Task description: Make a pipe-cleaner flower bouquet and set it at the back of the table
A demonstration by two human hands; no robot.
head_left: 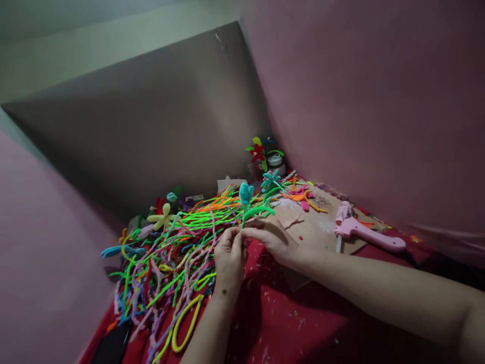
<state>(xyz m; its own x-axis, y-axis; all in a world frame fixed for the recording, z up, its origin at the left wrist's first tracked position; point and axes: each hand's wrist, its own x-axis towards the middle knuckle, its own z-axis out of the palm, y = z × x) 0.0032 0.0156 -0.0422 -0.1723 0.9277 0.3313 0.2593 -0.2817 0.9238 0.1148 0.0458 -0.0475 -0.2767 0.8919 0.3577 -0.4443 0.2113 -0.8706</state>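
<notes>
Between my two hands stands a pipe-cleaner flower [246, 193] with a blue, tulip-like head and a green leaf bending to the right. The fingers of my left hand [230, 253] are closed in a pinch on the flower's stem. My right hand [271, 236] meets the left at the same spot, its thumb and fingertips also pinching the stem. The lower stem is hidden behind the fingers. A large heap of colourful pipe cleaners [189, 227] spreads behind and left of my hands.
A pink hot glue gun [364, 233] lies on a cardboard sheet [318, 230] at the right. A teal flower [271, 179] lies behind my hands. Finished flowers [257, 151] stand by a white-lidded jar [276, 163] at the back. Red cloth [288, 323] with scraps covers the surface.
</notes>
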